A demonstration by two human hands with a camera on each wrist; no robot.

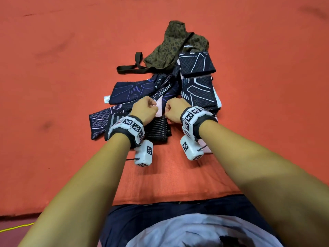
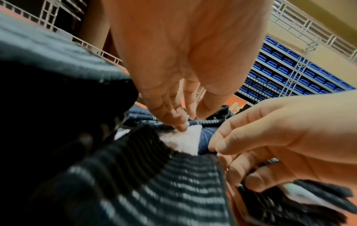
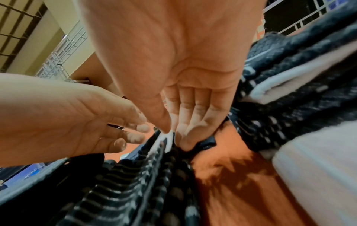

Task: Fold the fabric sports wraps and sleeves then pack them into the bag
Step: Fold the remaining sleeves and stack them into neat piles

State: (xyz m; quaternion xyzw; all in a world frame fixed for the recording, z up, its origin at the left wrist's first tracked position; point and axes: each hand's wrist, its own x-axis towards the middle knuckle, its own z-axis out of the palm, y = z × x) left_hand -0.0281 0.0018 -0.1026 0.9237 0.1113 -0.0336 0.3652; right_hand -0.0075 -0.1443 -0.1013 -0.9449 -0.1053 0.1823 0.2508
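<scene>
Orange sports floor (image 1: 62, 77), blue stands behind. Left hand (image 1: 145, 109) and right hand (image 1: 173, 109) both pinching the striped sleeve (image 1: 158, 129) at its far edge. Probably light, soft, floppy knit; best held by corners.

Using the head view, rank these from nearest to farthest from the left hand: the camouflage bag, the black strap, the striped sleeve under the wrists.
Measured from the left hand:
1. Striped sleeve, just below the hand, between the two wrists.
2. Black strap, farther up the red floor, slightly left.
3. Camouflage bag, at the far end of the pile, up and right.
</scene>
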